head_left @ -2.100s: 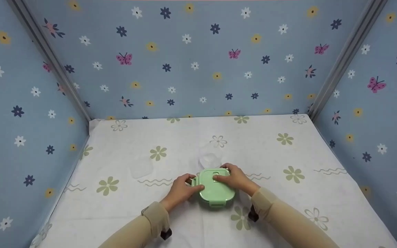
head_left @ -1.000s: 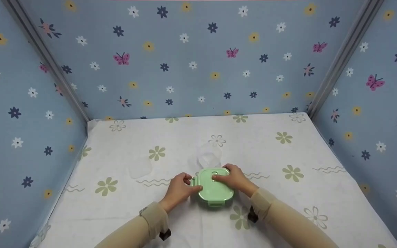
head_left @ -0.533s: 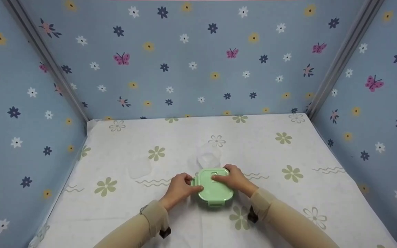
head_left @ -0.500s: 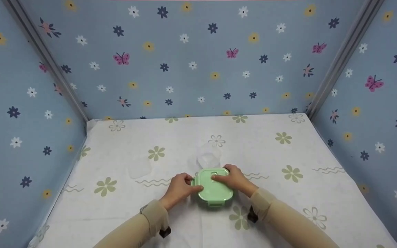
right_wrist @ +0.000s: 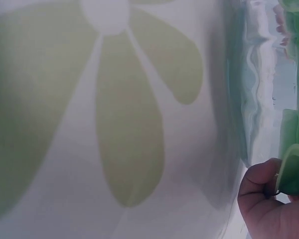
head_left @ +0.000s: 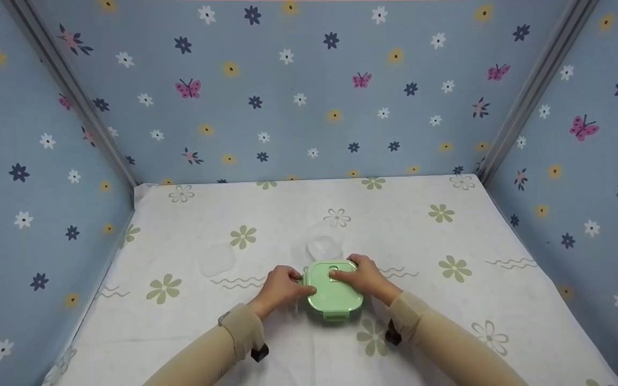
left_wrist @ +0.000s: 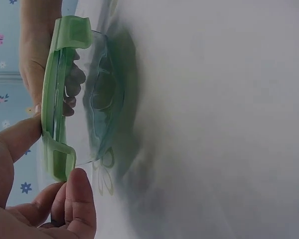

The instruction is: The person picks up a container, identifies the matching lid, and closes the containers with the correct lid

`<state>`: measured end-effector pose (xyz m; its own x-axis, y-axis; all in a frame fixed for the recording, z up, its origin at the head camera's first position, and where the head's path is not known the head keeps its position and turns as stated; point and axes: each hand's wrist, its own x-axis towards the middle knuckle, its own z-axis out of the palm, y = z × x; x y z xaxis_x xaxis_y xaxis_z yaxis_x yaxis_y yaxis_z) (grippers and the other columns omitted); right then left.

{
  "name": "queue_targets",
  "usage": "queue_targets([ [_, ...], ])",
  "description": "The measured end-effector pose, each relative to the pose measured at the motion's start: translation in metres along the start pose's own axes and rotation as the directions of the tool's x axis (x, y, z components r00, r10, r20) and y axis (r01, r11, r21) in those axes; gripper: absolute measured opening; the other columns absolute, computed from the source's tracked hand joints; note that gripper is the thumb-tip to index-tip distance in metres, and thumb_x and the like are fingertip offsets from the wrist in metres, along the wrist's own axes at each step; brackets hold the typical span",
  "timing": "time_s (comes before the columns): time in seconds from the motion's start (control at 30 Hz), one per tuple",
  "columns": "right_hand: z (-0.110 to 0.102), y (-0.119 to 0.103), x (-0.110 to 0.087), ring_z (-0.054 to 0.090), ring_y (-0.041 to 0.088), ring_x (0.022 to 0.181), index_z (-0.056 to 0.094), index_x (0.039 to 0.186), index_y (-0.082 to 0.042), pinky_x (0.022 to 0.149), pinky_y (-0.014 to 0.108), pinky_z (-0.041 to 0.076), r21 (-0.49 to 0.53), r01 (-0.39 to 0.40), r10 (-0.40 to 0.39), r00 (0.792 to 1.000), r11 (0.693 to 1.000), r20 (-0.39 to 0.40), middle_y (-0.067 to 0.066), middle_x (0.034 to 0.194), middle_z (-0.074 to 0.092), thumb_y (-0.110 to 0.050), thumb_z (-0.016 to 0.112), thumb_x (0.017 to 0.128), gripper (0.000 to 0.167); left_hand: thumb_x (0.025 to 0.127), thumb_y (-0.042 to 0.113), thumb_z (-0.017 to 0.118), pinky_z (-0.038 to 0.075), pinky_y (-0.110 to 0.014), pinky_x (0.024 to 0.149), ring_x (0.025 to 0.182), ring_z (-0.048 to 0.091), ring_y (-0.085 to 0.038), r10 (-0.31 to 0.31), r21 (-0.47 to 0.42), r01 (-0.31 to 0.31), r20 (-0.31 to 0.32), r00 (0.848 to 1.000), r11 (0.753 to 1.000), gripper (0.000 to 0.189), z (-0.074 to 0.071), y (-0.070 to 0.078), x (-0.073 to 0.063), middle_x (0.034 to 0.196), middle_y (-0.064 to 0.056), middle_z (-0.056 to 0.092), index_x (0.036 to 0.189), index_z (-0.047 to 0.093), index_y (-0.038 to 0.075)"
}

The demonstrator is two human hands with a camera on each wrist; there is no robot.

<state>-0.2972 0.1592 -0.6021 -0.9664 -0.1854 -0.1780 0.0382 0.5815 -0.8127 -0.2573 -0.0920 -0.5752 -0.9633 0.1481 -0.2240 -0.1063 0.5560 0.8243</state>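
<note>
A glass food container [head_left: 335,292] with a light green clip-on lid [left_wrist: 48,104] stands on the cloth. On its left, my left hand [head_left: 283,287] lays its thumb on the lid's edge, and its curled fingers work at the left latch [left_wrist: 61,162]. My right hand [head_left: 365,277] grips the far right side, its thumb on the lid beside the small vent plug. In the right wrist view its fingers are bent against a green latch [right_wrist: 295,172]. The clear glass body [left_wrist: 104,94] shows below the lid in the left wrist view.
Just behind the container is a clear round bowl-like piece [head_left: 324,247]. A flat clear squarish piece [head_left: 218,260] lies farther left. The white flowered cloth [head_left: 421,241] covers the table, with blue patterned walls [head_left: 298,128] on three sides.
My left fingers have shifted slightly in toward the container, and the left latch stands out less than before. The right hand keeps its grip. The container stays in place.
</note>
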Motion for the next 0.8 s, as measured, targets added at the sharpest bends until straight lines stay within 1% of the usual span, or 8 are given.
queue_targets([
  [0.13, 0.001, -0.001, 0.000, 0.062, 0.017, 0.086, 0.074, 0.113, -0.007, 0.078, 0.032, 0.053, -0.007, -0.016, 0.016, 1.000, 1.000, -0.002, 0.003, 0.099, 0.073, -0.048, 0.087, 0.092, 0.048, 0.084, 0.024, 0.094, 0.056, -0.029, 0.069, 0.078, 0.069, -0.017, -0.040, -0.003, 0.040, 0.029, 0.999, 0.999, 0.045, -0.001, 0.002, 0.002, 0.095, -0.009, 0.073, 0.111, 0.071, -0.003],
  [0.2, 0.000, -0.001, 0.000, 0.063, 0.017, 0.086, 0.074, 0.113, -0.006, 0.078, 0.032, 0.054, -0.008, -0.017, 0.017, 1.000, 1.000, -0.006, 0.003, 0.100, 0.074, -0.047, 0.087, 0.092, 0.048, 0.084, 0.024, 0.094, 0.057, -0.029, 0.067, 0.077, 0.069, -0.018, -0.053, -0.009, 0.053, 0.033, 0.998, 0.999, 0.045, -0.001, 0.003, 0.003, 0.096, -0.010, 0.073, 0.111, 0.071, -0.003],
  [0.33, 0.000, -0.002, 0.001, 0.062, 0.016, 0.085, 0.074, 0.112, -0.006, 0.077, 0.031, 0.053, -0.016, -0.006, 0.006, 1.000, 1.000, -0.012, 0.003, 0.098, 0.073, -0.047, 0.087, 0.092, 0.048, 0.083, 0.023, 0.094, 0.060, -0.030, 0.069, 0.079, 0.071, -0.019, -0.052, -0.014, 0.052, 0.028, 0.998, 0.999, 0.047, -0.002, 0.003, 0.005, 0.099, -0.012, 0.073, 0.113, 0.071, -0.004],
  [0.43, 0.000, -0.002, 0.001, 0.060, 0.016, 0.082, 0.075, 0.110, -0.005, 0.074, 0.030, 0.052, -0.016, 0.002, -0.003, 1.000, 1.000, -0.011, 0.002, 0.095, 0.072, -0.047, 0.087, 0.092, 0.047, 0.083, 0.023, 0.095, 0.059, -0.030, 0.069, 0.078, 0.071, -0.019, -0.048, -0.004, 0.048, 0.025, 0.999, 0.999, 0.045, -0.003, 0.005, 0.004, 0.097, -0.012, 0.072, 0.111, 0.071, -0.004],
  [0.53, 0.000, -0.002, 0.001, 0.060, 0.015, 0.080, 0.075, 0.108, -0.005, 0.072, 0.029, 0.051, -0.008, 0.014, -0.014, 1.000, 1.000, -0.007, 0.001, 0.092, 0.071, -0.046, 0.087, 0.092, 0.045, 0.083, 0.021, 0.095, 0.056, -0.028, 0.066, 0.073, 0.069, -0.018, -0.045, 0.012, 0.045, 0.029, 0.999, 0.999, 0.038, -0.005, 0.008, 0.004, 0.090, -0.010, 0.072, 0.103, 0.072, -0.002],
  [0.67, 0.000, -0.001, 0.001, 0.060, 0.014, 0.078, 0.075, 0.108, -0.004, 0.070, 0.028, 0.051, -0.004, 0.030, -0.030, 0.999, 1.000, -0.009, 0.001, 0.090, 0.071, -0.044, 0.087, 0.092, 0.045, 0.082, 0.017, 0.095, 0.056, -0.027, 0.061, 0.067, 0.066, -0.015, -0.049, 0.017, 0.048, 0.039, 0.998, 0.999, 0.029, -0.005, 0.011, 0.004, 0.083, -0.007, 0.071, 0.093, 0.073, 0.001],
  [0.8, 0.001, 0.000, 0.000, 0.059, 0.014, 0.076, 0.075, 0.104, -0.004, 0.070, 0.028, 0.050, -0.002, 0.039, -0.039, 0.999, 0.999, -0.028, 0.000, 0.086, 0.070, -0.042, 0.088, 0.091, 0.042, 0.082, 0.015, 0.094, 0.059, -0.027, 0.062, 0.068, 0.066, -0.015, -0.069, -0.004, 0.070, 0.041, 0.997, 0.998, 0.029, -0.003, 0.012, 0.005, 0.086, -0.007, 0.071, 0.096, 0.074, 0.000],
])
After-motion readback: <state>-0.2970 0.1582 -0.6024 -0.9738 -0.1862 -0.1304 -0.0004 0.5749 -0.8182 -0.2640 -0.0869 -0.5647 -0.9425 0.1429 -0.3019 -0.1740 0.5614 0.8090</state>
